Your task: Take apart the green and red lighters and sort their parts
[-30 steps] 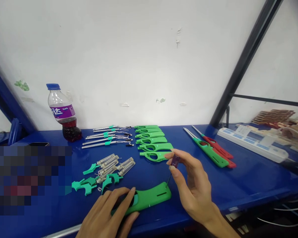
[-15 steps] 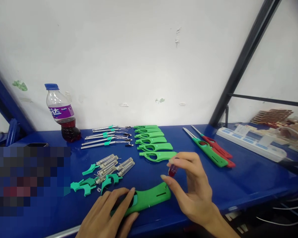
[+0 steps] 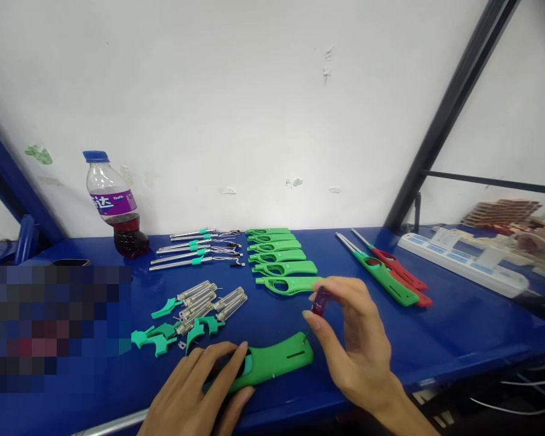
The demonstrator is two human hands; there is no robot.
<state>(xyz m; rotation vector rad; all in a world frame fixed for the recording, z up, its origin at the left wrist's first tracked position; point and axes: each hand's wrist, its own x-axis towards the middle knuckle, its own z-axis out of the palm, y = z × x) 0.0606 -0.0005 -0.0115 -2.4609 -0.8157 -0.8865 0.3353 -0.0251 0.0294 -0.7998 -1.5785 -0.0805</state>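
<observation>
Near the table's front edge lies a green lighter, its slotted handle end to the right. My left hand is closed around its trigger end, fingers over the top and thumb at the near side, hiding that end. With thumb and fingers, my right hand pinches a small screwdriver by its translucent purple-red handle. The thin shaft slants down to the right end of the lighter, where the tip appears to touch. Several green handle shells lie in a column behind my right hand.
Clear fuel tanks and teal triggers lie loose on the left. Metal lighter tubes with wires are behind them. A drink bottle stands back left. Green and red lighters and a power strip are right.
The view has shifted slightly. My right hand's fingers have turned a little on the screwdriver handle, and the handle shows more upright. My left hand and the lighter stay in place.
</observation>
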